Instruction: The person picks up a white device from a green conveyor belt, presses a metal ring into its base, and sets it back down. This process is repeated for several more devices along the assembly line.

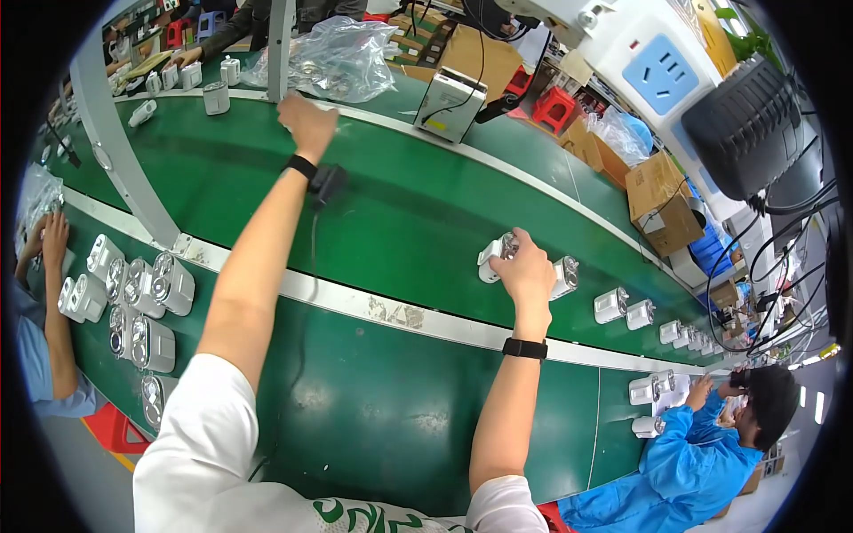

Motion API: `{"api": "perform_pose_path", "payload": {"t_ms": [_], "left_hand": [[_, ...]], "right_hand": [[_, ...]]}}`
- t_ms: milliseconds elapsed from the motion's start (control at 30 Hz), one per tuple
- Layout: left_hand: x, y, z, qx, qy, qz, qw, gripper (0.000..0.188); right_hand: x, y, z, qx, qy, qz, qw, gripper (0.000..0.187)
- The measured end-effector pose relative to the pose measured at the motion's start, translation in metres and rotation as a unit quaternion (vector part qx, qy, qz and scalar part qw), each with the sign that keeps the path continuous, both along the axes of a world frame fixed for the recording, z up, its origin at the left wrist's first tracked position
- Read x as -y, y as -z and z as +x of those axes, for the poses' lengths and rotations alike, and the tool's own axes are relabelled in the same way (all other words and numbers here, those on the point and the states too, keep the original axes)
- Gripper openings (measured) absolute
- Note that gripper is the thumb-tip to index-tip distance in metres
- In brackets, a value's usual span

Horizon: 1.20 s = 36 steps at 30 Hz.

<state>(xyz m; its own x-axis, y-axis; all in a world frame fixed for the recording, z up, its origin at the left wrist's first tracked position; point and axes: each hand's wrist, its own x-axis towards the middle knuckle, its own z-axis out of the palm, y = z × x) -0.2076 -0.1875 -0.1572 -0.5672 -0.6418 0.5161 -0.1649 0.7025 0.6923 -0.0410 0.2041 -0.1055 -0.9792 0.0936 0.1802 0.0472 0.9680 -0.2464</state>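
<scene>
On the green conveyor belt, my right hand (527,274) is closed round a white housing (488,263) with shiny round parts on its end. Another white housing (564,277) stands just right of that hand. My left hand (309,129) reaches to the belt's far edge, beside a metal post (281,53) and below a clear plastic bag (333,60). Its fingers are blurred, and whether they hold anything is hidden. A dark strap with a black box (328,185) and a cable sits on the left wrist; the right wrist wears a black band (525,348).
Several white housings (153,345) stand on the near left worktop; more (610,305) line the belt to the right. A power strip (662,75) with a black adapter (746,124) hangs at upper right. A co-worker in blue (693,453) sits at right; another person's arm (58,311) is left.
</scene>
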Motion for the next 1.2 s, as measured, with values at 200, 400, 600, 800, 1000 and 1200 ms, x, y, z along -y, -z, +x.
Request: {"api": "perform_pose_path", "payload": {"t_ms": [200,400,600,800,1000,1200], "left_hand": [[0.076,0.060,-0.039,-0.123,-0.004,0.054,0.991,0.080],[0.071,0.058,-0.055,-0.037,0.056,0.097,0.993,0.078],[0.082,0.033,-0.054,0.050,0.189,0.221,0.955,0.052],[-0.043,-0.029,0.026,0.014,0.533,0.492,0.688,0.038],[-0.124,-0.081,0.091,0.181,0.787,0.280,0.519,0.051],[-0.141,-0.100,0.126,0.156,0.703,0.379,0.582,0.061]], "right_hand": [[0.006,-0.002,0.009,-0.032,-0.001,0.004,0.999,0.076],[-0.002,-0.030,0.018,-0.177,-0.003,-0.033,0.984,0.065],[0.015,-0.038,0.023,-0.129,-0.069,-0.088,0.985,0.047],[0.046,-0.041,0.027,-0.231,-0.182,-0.154,0.943,0.056],[0.051,-0.047,0.033,-0.248,-0.247,-0.320,0.880,0.071],[0.056,-0.048,0.031,-0.152,-0.264,-0.414,0.858,0.069]]}}
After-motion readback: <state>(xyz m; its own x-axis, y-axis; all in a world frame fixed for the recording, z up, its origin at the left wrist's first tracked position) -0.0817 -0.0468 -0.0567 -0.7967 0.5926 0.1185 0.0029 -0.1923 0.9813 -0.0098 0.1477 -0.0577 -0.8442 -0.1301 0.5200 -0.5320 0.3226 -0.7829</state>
